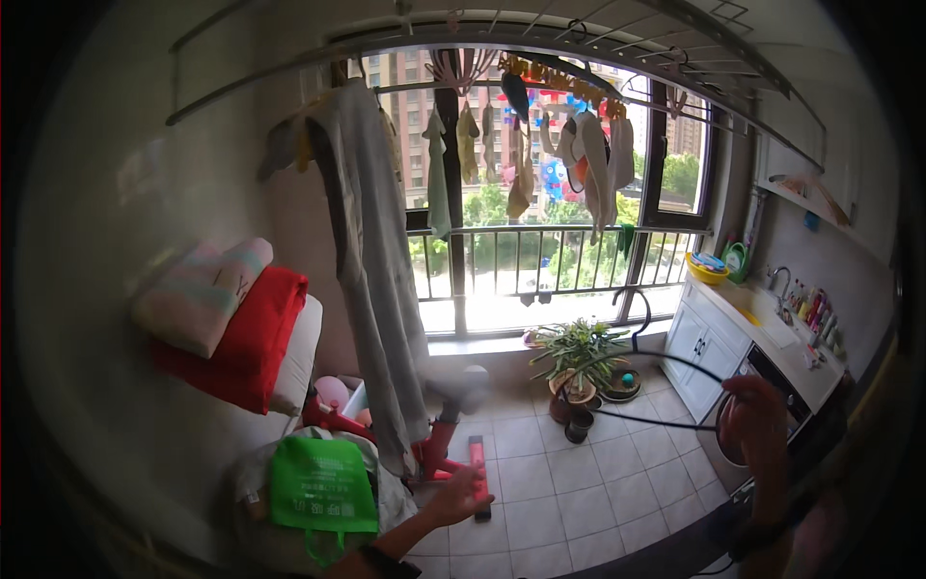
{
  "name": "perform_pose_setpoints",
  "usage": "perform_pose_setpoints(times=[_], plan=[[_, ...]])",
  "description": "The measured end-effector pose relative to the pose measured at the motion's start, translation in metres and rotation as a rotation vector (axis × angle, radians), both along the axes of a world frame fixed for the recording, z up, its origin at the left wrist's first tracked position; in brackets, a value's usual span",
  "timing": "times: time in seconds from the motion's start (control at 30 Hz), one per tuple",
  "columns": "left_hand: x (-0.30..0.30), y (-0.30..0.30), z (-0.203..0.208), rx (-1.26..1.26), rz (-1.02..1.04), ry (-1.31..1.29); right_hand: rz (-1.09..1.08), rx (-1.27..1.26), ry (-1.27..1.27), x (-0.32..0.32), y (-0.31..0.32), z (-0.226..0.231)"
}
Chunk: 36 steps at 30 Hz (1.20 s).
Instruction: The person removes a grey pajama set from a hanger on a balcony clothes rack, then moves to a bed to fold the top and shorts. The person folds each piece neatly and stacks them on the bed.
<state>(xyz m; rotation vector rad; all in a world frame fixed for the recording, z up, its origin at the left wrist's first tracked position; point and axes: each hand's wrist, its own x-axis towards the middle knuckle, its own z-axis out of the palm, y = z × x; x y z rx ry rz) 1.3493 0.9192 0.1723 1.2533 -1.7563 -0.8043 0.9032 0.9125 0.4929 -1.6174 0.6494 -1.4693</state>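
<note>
My right hand (752, 410) is closed around one end of a black clothes hanger (666, 425). The hanger's hook (637, 317) points upward in front of the window and the potted plant. My left hand (455, 497) reaches in low, its fingers apart with nothing visible in them. It appears in front of a red and black base bar (478, 461) on the floor. A long grey garment (362, 251) hangs from the drying rack (463, 41), its lower end above and left of my left hand.
Socks (436, 164) and other small laundry hang before the window. At left are a red folded cloth (236, 338), a pillow (207, 294) and a green bag (323, 482). Potted plants (579, 357) stand on the tiles. A white sink cabinet (704, 333) with bottles is at right.
</note>
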Motion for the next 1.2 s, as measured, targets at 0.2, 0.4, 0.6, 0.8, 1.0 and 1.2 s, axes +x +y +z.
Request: perform_pose_setpoints(times=[0.2, 0.4, 0.6, 0.8, 1.0, 1.2], plan=[[0.033, 0.031, -0.026, 0.279, 0.043, 0.025, -0.072, -0.278, -0.037, 0.008, -0.015, 0.076], [0.04, 0.041, -0.05, 0.324, 0.143, 0.031, -0.011, -0.563, -0.05, 0.061, -0.065, 0.165], [0.043, 0.043, -0.032, 0.304, 0.269, 0.016, -0.038, -0.672, 0.0, 0.165, -0.127, 0.25], [0.051, 0.072, -0.043, 0.284, 0.388, 0.056, 0.113, -0.628, -0.044, 0.297, -0.177, 0.285], [0.071, 0.087, -0.076, 0.317, 0.423, 0.02, 0.119, -0.641, 0.131, 0.337, -0.167, 0.264], [0.072, 0.07, -0.088, 0.258, 0.354, -0.028, 0.069, -0.755, 0.072, 0.339, -0.187, 0.238]])
